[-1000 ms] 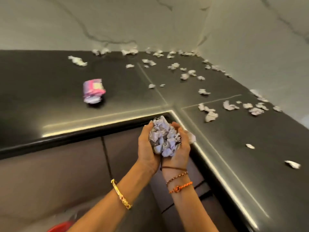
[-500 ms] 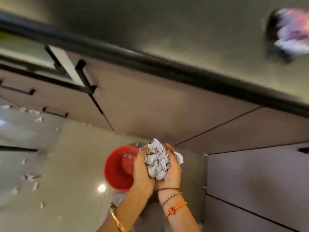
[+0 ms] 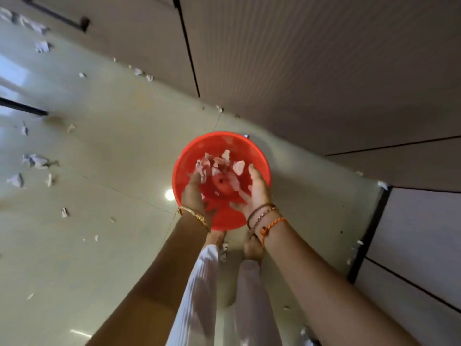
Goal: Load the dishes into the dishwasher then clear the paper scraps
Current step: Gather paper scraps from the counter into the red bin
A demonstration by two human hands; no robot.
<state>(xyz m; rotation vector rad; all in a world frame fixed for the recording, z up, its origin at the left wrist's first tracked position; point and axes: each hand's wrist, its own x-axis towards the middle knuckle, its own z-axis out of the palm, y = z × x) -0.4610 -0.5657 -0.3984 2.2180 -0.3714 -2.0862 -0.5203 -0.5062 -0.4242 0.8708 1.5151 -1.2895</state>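
Step in hand, as judged: emptying gathered paper scraps (image 3: pixel 219 163) into the red bucket (image 3: pixel 259 156) that stands on the pale tiled floor (image 3: pixel 119 245), close to the cabinet fronts (image 3: pixel 311 71). To do it well, keep both hands low and centred over the mouth so light pieces fall inside the rim, spread the fingers fully, and give a small shake or rub of the palms so nothing clings; moving away too quickly could waft scraps back onto the tiles. Left hand (image 3: pixel 195 193): over the near-left part of the bucket mouth, fingers loosened and pointing down into it; motion blur makes it hard to tell whether a scrap or two rests against its fingertips. Right hand (image 3: pixel 254 188): over the near-right part, palm turned inward, fingers spread and relaxed, gripping nothing. The two hands are apart, with a gap between them. Pale scraps show between and beyond the fingers, inside the bucket's outline, either falling or already settled; which, I cannot say. More scraps (image 3: pixel 35 161) lie scattered on the floor to the left and along the cabinet base, so the clearing looks only part done. No dishes or dishwasher in view.
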